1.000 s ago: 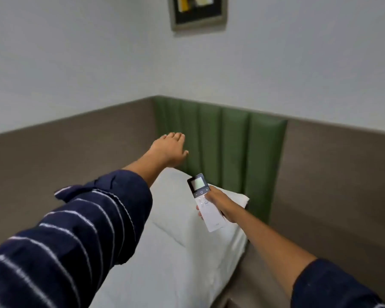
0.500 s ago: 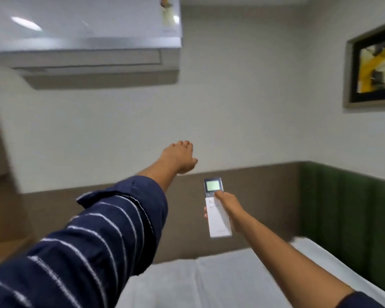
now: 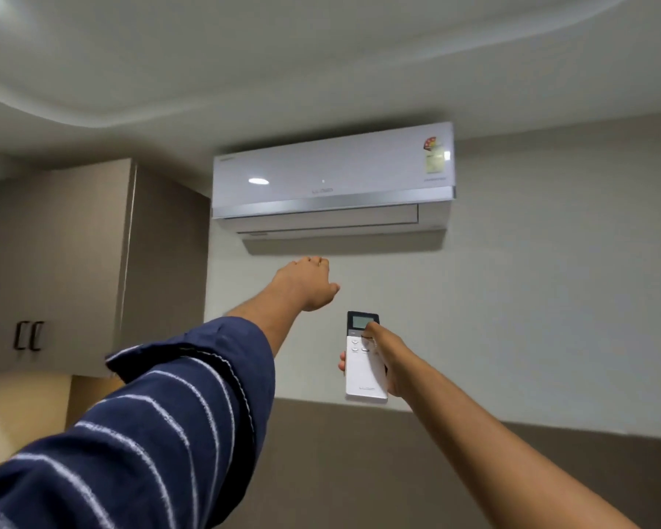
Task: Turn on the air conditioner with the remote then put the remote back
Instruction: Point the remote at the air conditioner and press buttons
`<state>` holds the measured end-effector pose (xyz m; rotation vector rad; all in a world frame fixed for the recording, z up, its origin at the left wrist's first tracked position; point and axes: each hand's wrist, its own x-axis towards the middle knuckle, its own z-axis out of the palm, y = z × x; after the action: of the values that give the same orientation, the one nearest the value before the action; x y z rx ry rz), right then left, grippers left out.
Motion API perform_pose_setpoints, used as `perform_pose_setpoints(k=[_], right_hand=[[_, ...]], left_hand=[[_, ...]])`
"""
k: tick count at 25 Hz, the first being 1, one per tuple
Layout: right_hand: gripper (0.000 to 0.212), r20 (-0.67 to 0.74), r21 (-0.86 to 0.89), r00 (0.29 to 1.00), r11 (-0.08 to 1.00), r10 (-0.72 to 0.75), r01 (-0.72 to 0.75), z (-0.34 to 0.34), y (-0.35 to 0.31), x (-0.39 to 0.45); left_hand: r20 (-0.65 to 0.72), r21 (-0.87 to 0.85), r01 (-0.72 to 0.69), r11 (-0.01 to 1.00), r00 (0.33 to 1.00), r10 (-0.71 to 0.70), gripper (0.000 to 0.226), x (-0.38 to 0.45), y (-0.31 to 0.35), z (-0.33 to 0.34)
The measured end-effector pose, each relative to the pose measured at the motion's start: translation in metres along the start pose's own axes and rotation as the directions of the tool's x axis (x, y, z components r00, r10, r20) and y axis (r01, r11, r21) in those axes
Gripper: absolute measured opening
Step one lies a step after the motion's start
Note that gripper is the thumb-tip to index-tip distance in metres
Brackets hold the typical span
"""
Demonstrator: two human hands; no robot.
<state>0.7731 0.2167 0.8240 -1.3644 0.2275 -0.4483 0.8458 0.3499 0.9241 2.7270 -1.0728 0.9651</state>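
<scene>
A white wall-mounted air conditioner [image 3: 332, 181] hangs high on the pale wall, its flap closed. My right hand [image 3: 388, 360] grips a slim white remote [image 3: 363, 376] with a dark top and small lit screen, held upright below the unit, thumb resting on the buttons under the screen. My left hand [image 3: 306, 284] is stretched out toward the wall just under the air conditioner, palm down, fingers loosely together, holding nothing. A dark blue striped sleeve covers my left arm.
A tall beige cupboard [image 3: 54, 261] with two black handles [image 3: 29, 335] stands at the left beside the unit. A dark brown panel [image 3: 359, 463] covers the lower wall. The ceiling has a curved recess.
My view has swung up and to the left, from the bed and green headboard to the air conditioner. Both arms rose with it; the remote now stands upright below the unit.
</scene>
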Motion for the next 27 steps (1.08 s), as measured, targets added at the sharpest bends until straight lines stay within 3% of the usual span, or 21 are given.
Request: perform_pose_setpoints(k=[6, 27], right_hand=[[0.031, 0.010, -0.038, 0.999, 0.998, -0.040, 0.041, 0.009, -0.019, 0.014], [0.019, 0.136, -0.080, 0.983, 0.988, -0.124, 0.136, 0.010, -0.015, 0.014]], left_hand=[[-0.039, -0.004, 0.043, 0.999, 0.998, -0.043, 0.068, -0.007, -0.016, -0.008], [-0.003, 0.068, 0.057, 0.996, 0.998, -0.057, 0.067, -0.004, -0.027, 0.014]])
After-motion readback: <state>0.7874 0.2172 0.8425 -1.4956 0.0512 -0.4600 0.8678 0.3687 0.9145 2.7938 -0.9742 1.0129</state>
